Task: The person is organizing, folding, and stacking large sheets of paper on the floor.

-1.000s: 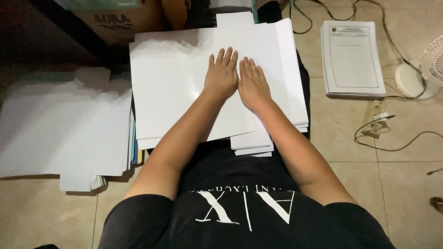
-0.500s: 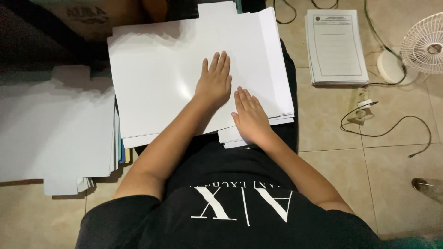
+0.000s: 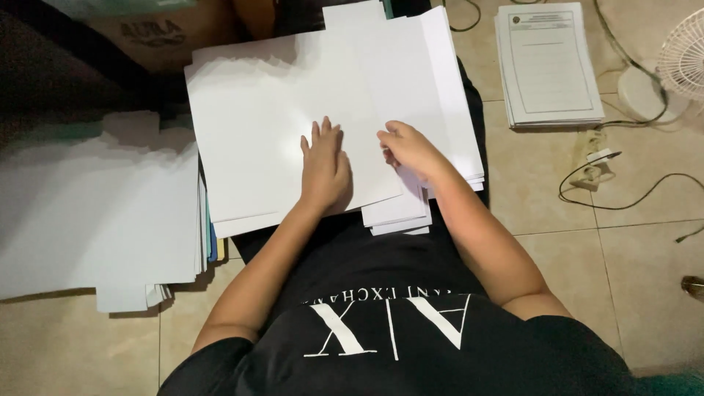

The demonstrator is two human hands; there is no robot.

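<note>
Second stack of white sheets on tiled floor at left; printed forms stack upper right; white fan, cable right; cardboard box top

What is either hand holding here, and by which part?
The left hand grips nothing; it lies flat on the top white sheet. The right hand has its fingers curled at the right-hand edge of that sheet, but a pinch cannot be confirmed.
</note>
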